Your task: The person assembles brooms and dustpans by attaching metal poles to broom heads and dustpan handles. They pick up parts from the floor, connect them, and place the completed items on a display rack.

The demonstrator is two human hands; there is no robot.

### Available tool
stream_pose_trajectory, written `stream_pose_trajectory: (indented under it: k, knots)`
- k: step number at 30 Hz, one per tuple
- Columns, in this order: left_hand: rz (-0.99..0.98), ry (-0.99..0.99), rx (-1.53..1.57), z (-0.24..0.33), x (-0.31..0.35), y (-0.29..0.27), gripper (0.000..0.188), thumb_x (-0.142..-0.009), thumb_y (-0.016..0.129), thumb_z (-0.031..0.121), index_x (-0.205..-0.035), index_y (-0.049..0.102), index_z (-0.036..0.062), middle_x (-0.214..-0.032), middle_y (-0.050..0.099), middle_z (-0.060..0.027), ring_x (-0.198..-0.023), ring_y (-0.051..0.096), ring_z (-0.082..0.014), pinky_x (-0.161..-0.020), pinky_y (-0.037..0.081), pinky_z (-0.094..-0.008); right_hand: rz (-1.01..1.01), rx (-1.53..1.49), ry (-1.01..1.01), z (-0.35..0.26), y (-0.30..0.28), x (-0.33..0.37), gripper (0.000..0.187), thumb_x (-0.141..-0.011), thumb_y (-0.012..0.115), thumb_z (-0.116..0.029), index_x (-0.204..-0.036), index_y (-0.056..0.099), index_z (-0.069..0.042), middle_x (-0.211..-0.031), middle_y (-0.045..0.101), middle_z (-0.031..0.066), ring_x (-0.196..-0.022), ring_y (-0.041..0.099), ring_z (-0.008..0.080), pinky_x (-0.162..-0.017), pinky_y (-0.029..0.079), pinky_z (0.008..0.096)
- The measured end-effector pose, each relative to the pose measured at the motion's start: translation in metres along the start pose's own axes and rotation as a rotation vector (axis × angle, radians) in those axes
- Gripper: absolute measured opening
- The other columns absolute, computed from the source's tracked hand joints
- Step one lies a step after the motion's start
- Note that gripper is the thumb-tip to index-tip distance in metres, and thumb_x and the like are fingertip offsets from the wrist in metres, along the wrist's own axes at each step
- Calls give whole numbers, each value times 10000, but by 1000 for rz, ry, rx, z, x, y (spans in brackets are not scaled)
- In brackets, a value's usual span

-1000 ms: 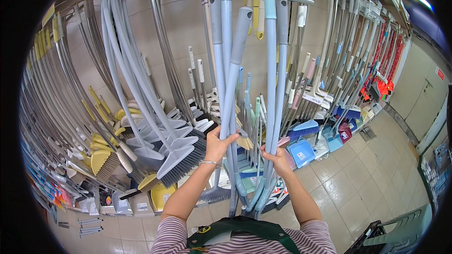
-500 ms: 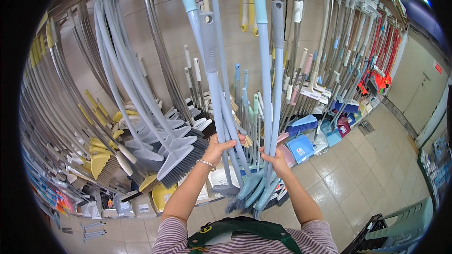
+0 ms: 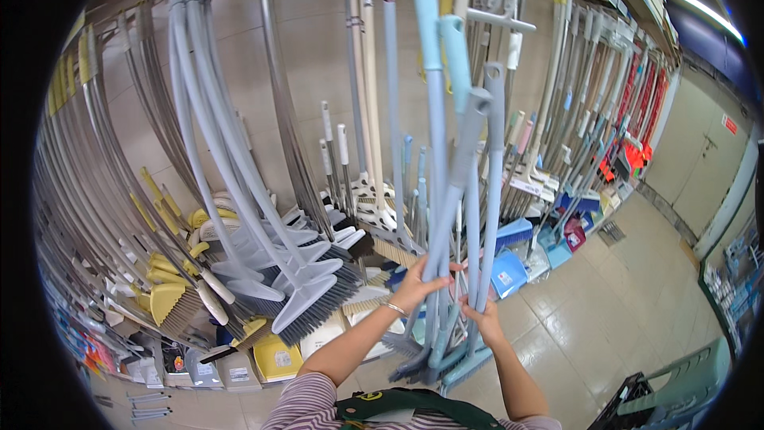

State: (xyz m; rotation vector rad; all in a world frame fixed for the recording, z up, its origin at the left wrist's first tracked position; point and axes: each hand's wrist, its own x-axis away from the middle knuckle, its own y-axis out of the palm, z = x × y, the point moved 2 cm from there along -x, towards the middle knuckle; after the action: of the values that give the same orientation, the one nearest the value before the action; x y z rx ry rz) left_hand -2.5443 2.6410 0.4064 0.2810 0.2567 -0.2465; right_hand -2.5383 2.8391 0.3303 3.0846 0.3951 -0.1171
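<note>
Several long-handled brooms with pale blue poles (image 3: 437, 143) stand in a bundle before me. Some handles end in aqua grips (image 3: 428, 28), others in grey grips (image 3: 494, 111). My left hand (image 3: 417, 285) is closed round the poles on the left, low down. My right hand (image 3: 482, 321) is closed round the poles on the right, slightly lower. The aqua and grey broom heads (image 3: 465, 366) crowd together beneath my hands, bristles downward. My fingers hide how many poles each hand holds.
Grey brooms (image 3: 306, 295) hang at the left, beside yellow brushes (image 3: 167, 302). Dustpans stand along the bottom, including a yellow one (image 3: 278, 357) and a blue one (image 3: 508, 273). More poles line the right wall. A green plastic chair (image 3: 684, 382) stands at lower right on the tiled floor (image 3: 605, 310).
Both hands have moved right in the view, the left one more, bringing them closer together. The two spread groups of broom handles now stand in one tighter bundle, their tops lower.
</note>
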Motion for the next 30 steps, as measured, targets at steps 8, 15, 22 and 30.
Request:
stream_pose_trajectory:
  k: [8,15,22,30]
  knots:
    - [98,44,-135,-12,11,10,452,-756,748,210,-1118,548,28,-1013,607,-35,-923,552,-108,-832,453,-269,-86,-57,19,28,25,14,288,-797,655,-19,-1079,600,-13,-885,594,-16,-828,548,84,-776,437,244]
    - [123,18,-190,-23,18,4,494,-732,776,212,-1125,548,19,-997,604,-37,-916,557,-106,-821,460,-270,-96,-18,75,55,33,14,256,-793,678,-40,-1036,603,-16,-932,606,-5,-855,554,96,-769,455,267]
    - [155,30,-176,-36,27,-3,534,-736,764,196,-1167,518,-1,-1039,605,-70,-943,552,-112,-830,465,-287,-134,123,83,51,40,12,388,-763,715,-102,-1102,556,-1,-967,605,36,-894,565,146,-781,458,285]
    - [57,-37,-236,-37,39,8,588,-706,771,191,-1184,493,-10,-1034,604,-99,-941,560,-153,-845,455,-304,-184,139,150,39,38,12,483,-802,661,-124,-1220,468,23,-1173,526,110,-1085,497,206,-935,399,339]
